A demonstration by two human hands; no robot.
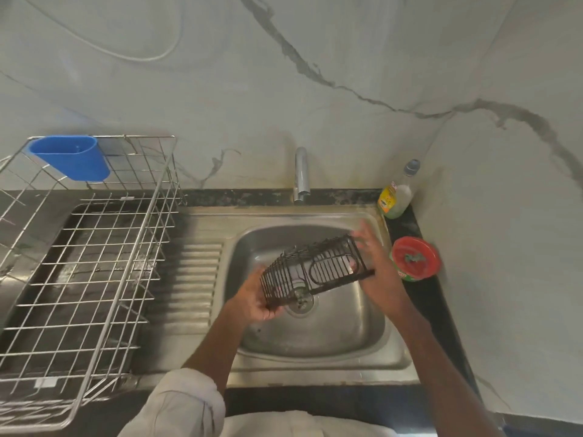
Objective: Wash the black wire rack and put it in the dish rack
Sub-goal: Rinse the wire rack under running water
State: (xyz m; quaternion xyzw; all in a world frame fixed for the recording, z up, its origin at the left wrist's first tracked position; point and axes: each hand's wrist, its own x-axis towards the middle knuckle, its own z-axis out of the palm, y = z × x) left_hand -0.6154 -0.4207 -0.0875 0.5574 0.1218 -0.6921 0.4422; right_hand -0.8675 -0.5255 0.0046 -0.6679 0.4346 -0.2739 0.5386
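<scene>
The black wire rack (310,272) hangs tilted over the steel sink (315,339), its right end raised. My left hand (257,299) grips its lower left end from below. My right hand (373,263) holds the upper right end, fingers spread against the wires. The silver dish rack (85,263) stands on the counter at the left, with nothing in it but a blue cup (71,157) hooked on its back rim. The tap (301,175) stands behind the basin; no water shows.
A dish soap bottle (398,193) stands at the sink's back right corner. A red and green round tub (415,258) sits on the black counter right of the basin. The ribbed drainboard (195,279) lies between sink and dish rack. Marble walls close the back and right.
</scene>
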